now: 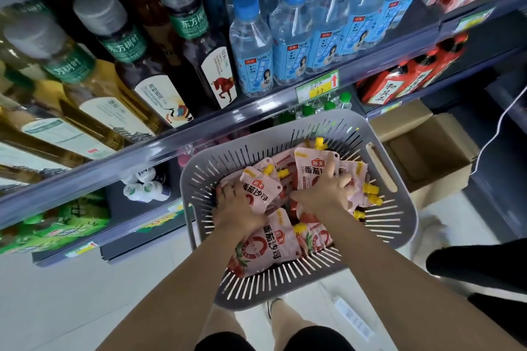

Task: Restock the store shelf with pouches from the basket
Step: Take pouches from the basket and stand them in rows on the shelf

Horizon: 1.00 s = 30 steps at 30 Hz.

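Observation:
A grey slotted plastic basket (399,225) sits on the floor below the shelves, filled with several pink tomato-sauce pouches with yellow caps. My left hand (236,208) is down in the basket's left side, fingers closed around a pink pouch (261,185). My right hand (325,191) lies in the middle of the basket, fingers spread over and gripping another pouch (310,168). A further pouch (262,245) lies flat near the basket's front wall. The store shelf (199,134) runs diagonally above the basket.
Tea bottles (128,60) and blue-capped water bottles (251,45) fill the upper shelf. Red packs (405,77) stand at the right. An open cardboard box (427,148) sits on the floor right of the basket. Small white bottles (145,188) and green packs fill the lower shelf.

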Each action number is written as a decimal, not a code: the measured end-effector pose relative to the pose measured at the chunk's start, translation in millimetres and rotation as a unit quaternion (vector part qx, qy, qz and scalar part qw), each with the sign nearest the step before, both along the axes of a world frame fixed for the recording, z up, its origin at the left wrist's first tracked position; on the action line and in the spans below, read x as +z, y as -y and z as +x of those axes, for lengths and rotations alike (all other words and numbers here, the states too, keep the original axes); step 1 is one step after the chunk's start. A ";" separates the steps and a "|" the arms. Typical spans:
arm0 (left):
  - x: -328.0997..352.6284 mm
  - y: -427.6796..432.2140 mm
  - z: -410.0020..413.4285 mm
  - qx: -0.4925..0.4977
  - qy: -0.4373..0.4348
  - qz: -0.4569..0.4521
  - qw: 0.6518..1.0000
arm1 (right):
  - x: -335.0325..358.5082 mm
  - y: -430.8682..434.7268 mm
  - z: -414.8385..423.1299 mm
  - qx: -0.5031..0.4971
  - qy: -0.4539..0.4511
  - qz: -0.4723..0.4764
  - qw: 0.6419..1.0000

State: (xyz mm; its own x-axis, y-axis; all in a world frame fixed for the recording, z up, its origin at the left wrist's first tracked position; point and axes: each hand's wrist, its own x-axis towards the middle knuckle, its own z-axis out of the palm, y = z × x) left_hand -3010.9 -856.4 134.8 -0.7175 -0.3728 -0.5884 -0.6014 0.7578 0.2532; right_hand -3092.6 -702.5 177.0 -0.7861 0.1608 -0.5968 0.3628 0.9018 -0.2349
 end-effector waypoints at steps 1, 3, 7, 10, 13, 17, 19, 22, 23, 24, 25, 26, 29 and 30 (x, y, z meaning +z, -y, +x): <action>0.0 0.6 -1.9 0.001 0.005 0.001 1.000 | 3.6 -2.4 -3.0 -0.009 0.001 -0.005 1.000; 0.8 3.9 -6.4 -0.008 0.021 0.004 1.000 | 11.0 -6.2 -8.1 -0.022 -0.005 -0.033 0.999; 6.5 12.5 -9.8 -0.009 0.038 0.027 0.999 | 19.8 -11.6 -8.9 -0.025 -0.025 -0.090 0.995; 15.3 12.6 -8.9 0.064 0.060 0.089 0.992 | 21.8 -15.2 -1.1 -0.018 -0.035 -0.093 0.995; 31.6 9.1 -10.2 0.119 0.032 0.183 0.975 | 27.9 -18.6 3.0 -0.005 -0.037 -0.085 0.996; 67.8 11.5 -10.7 0.204 -0.008 0.361 0.910 | 49.1 -20.3 2.8 -0.016 -0.057 -0.095 0.994; 91.2 14.7 -5.2 0.209 0.010 0.416 0.885 | 66.6 -17.7 4.9 -0.017 -0.080 -0.097 0.992; 121.4 26.6 2.2 0.188 -0.014 0.431 0.883 | 97.7 -8.8 17.6 -0.001 -0.131 -0.109 0.985; 133.5 30.6 6.0 0.191 -0.034 0.430 0.882 | 108.7 -4.8 23.7 0.011 -0.151 -0.112 0.982; 146.2 35.6 12.0 0.190 -0.066 0.422 0.884 | 119.9 -0.7 30.5 0.023 -0.170 -0.112 0.979; 156.8 43.0 17.4 0.193 -0.101 0.418 0.882 | 131.4 4.0 38.7 0.033 -0.188 -0.110 0.975; 168.7 51.3 25.7 0.190 -0.127 0.414 0.881 | 143.1 9.8 48.2 0.038 -0.202 -0.110 0.972; 204.6 79.8 61.5 0.185 -0.183 0.403 0.877 | 177.0 31.2 82.9 0.042 -0.233 -0.128 0.963; 216.8 91.1 75.8 0.196 -0.203 0.403 0.870 | 188.1 41.0 95.9 0.046 -0.246 -0.138 0.958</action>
